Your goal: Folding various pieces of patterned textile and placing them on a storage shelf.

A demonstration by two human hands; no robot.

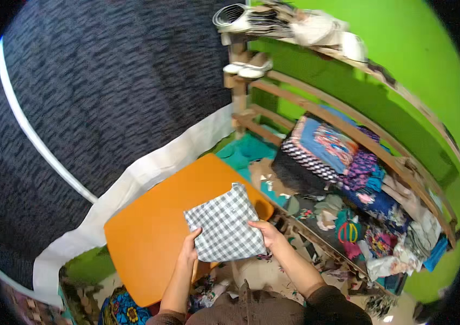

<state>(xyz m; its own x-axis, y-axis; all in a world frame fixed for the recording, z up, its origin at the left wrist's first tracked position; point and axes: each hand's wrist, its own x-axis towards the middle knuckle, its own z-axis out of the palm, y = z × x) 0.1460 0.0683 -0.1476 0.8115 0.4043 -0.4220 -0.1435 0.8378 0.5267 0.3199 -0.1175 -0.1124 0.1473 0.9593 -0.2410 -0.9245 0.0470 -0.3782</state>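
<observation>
A folded grey-and-white checked cloth (227, 225) is held up flat in front of me, over the near right part of an orange table (148, 227). My left hand (190, 245) grips its left edge, thumb on top and the fingers out of sight beneath. On the opposite edge, my right hand (265, 232) pinches the cloth the same way. One corner of the cloth sticks up at its far side.
To the right runs a wooden rack (316, 103) piled with folded fabrics (322, 146) and loose clothes (381, 238). White shoes (249, 67) sit on its upper ledge. Fabric scraps (338, 276) litter the floor. A dark curtain (121, 97) hangs behind the table.
</observation>
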